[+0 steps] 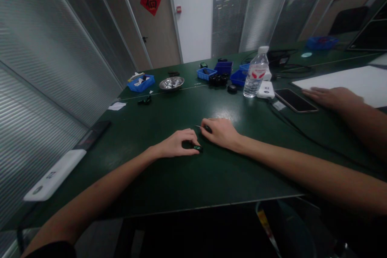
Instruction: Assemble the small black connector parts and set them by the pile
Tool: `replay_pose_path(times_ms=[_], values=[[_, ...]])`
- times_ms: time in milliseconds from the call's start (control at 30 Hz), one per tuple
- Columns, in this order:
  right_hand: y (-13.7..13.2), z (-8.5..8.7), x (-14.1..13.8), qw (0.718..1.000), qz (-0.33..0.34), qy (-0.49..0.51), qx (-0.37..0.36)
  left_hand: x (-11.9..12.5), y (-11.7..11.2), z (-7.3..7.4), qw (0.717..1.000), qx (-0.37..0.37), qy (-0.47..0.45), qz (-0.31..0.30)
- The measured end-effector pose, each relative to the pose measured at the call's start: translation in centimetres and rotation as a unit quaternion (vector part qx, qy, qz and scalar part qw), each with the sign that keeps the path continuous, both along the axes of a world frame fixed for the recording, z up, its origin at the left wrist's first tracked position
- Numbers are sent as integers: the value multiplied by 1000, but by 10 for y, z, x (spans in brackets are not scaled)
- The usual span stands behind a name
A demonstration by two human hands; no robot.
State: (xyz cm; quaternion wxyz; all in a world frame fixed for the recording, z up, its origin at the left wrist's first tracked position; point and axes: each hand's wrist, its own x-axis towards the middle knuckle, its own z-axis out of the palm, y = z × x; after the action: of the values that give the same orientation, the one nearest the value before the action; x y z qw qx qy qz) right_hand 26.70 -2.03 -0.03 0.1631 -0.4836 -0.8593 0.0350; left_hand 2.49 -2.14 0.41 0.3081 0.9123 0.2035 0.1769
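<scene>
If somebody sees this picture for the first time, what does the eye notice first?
First, the two bare hands close together at the middle of the dark green table: the left hand pinches a small dark part, and the right hand holds a thin tool right beside it. Next, a clear water bottle stands behind them, and another person's hand lies flat at the right, near a phone.

Head camera, forward-down over table (181, 185) (near left hand (178, 144), right hand (221, 133)).
</scene>
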Motion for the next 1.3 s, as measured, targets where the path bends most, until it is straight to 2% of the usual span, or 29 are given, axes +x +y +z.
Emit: replay_pose_path(times_ms=[300,867,1300], values=[[-1,2,0,1000,1,-5,6,-1,-4,3,999,-12,-35,5],[0,1,-1,1000,1,-7,-2,-4,-4,0,999,-8,-22,29],[1,-1,-1,1000,1,-6,1,-4,-3,3,999,-32,-22,33]])
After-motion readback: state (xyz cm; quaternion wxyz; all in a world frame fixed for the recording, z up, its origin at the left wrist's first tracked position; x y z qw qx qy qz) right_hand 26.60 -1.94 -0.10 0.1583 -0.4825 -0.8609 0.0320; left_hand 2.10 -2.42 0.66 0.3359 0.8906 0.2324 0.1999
